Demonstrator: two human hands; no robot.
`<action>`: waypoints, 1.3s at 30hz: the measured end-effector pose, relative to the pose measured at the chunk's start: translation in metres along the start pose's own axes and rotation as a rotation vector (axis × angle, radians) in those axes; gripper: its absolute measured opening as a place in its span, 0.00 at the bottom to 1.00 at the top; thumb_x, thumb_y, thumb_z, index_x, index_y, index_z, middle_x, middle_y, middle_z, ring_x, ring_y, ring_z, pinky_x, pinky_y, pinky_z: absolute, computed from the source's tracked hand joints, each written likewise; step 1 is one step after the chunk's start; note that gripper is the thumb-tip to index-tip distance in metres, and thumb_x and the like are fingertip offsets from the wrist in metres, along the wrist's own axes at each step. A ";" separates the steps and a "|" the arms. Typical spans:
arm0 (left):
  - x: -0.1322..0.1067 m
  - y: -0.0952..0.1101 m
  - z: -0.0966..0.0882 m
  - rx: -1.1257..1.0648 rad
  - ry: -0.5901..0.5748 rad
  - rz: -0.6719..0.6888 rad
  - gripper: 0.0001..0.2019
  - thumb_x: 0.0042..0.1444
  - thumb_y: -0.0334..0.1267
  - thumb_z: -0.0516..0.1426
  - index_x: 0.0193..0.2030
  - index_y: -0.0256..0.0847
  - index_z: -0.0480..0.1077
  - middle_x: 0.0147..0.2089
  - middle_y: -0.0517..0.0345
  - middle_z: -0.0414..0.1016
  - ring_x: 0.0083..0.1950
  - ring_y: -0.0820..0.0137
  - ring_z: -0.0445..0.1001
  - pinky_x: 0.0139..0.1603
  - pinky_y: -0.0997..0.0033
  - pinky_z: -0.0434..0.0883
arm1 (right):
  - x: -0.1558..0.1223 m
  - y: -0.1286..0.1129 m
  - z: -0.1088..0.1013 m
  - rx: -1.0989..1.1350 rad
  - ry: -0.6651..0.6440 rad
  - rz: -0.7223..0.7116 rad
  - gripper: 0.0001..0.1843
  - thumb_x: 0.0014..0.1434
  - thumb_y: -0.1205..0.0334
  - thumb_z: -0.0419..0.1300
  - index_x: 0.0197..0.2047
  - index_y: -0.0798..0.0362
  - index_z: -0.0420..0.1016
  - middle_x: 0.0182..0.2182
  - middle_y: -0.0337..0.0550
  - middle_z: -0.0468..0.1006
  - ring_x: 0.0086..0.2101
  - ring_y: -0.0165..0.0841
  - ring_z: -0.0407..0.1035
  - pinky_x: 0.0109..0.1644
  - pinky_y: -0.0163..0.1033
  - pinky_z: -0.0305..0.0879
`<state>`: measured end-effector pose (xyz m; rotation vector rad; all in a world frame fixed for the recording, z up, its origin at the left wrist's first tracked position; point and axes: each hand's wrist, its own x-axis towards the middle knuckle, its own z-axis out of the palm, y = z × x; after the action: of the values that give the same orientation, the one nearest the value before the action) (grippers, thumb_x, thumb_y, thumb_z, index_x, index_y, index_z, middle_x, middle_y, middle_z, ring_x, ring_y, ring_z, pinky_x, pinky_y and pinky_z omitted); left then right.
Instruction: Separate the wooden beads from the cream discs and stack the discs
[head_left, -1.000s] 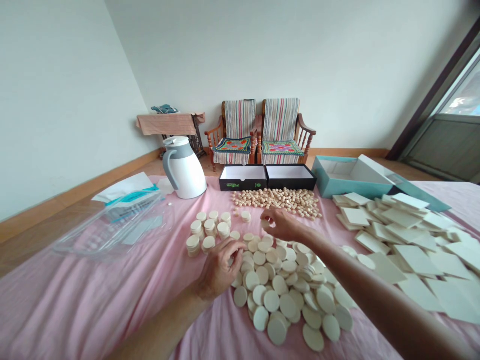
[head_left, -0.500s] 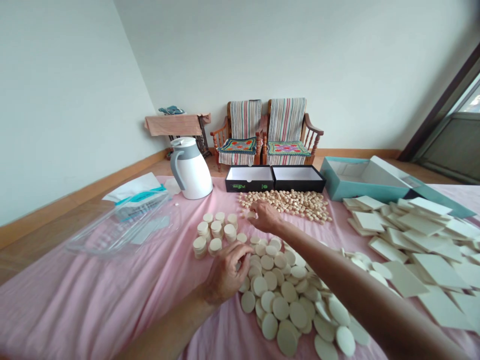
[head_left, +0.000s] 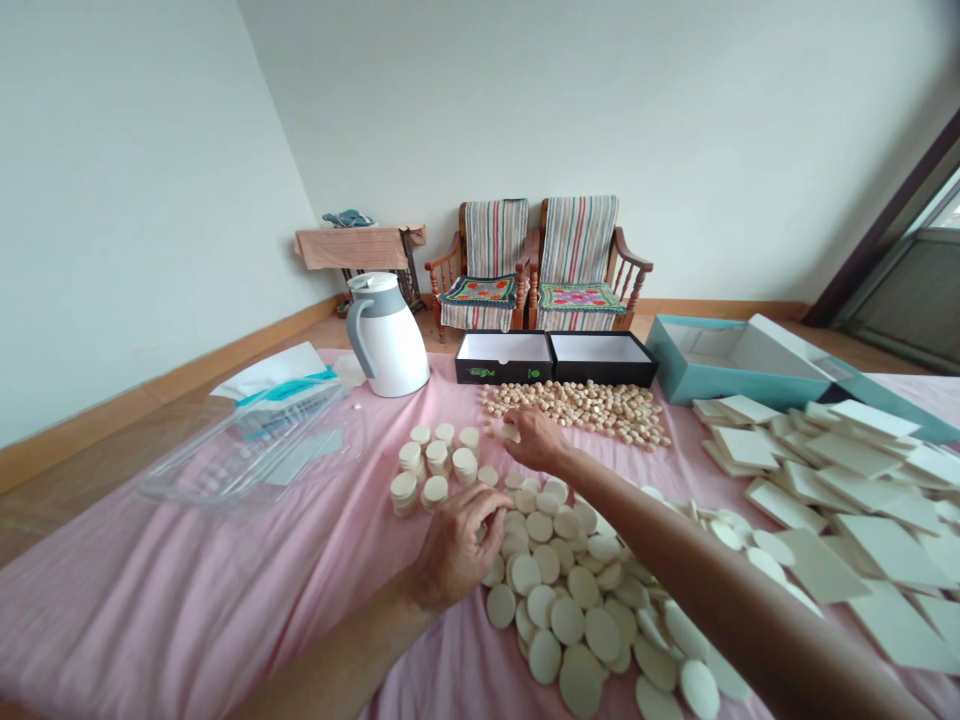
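Observation:
Pale round discs lie in a loose pile (head_left: 568, 620) in front of me. My left hand (head_left: 459, 545) is at the pile's left edge, its fingers curled inward; whatever they hold is hidden behind them. Farther off, my right hand (head_left: 538, 442) pinches a pale disc (head_left: 511, 433) between thumb and fingers, just short of the small wooden pieces (head_left: 585, 405). Several short stacks of discs (head_left: 437, 458) stand in rows left of that hand. A lone disc (head_left: 487, 475) lies between the stacks and the pile.
Behind the wooden pieces stand two open black boxes (head_left: 504, 373). A white and grey jug (head_left: 396, 350) and a clear plastic tray (head_left: 225, 470) are at left. On the right are a teal box (head_left: 720, 378) and a heap of square pale boards (head_left: 847, 455). Pink cloth (head_left: 315, 600) lies underneath.
The whole view has shifted slightly, so things appear a little farther right. Both hands keep nearly the same places; the disc in my right hand appears at a slightly different angle.

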<state>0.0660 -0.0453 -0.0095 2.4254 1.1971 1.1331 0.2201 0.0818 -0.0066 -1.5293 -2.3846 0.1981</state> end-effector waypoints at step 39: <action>0.001 -0.003 0.001 0.004 0.007 0.018 0.09 0.57 0.27 0.50 0.37 0.40 0.70 0.34 0.55 0.74 0.37 0.70 0.72 0.38 0.72 0.70 | -0.066 0.061 -0.035 0.013 -0.089 0.040 0.15 0.50 0.66 0.56 0.43 0.57 0.73 0.38 0.48 0.75 0.36 0.33 0.68 0.39 0.35 0.59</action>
<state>0.0658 -0.0425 -0.0110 2.4419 1.1824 1.1459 0.3099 0.0468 -0.0018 -1.5947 -2.4164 0.2952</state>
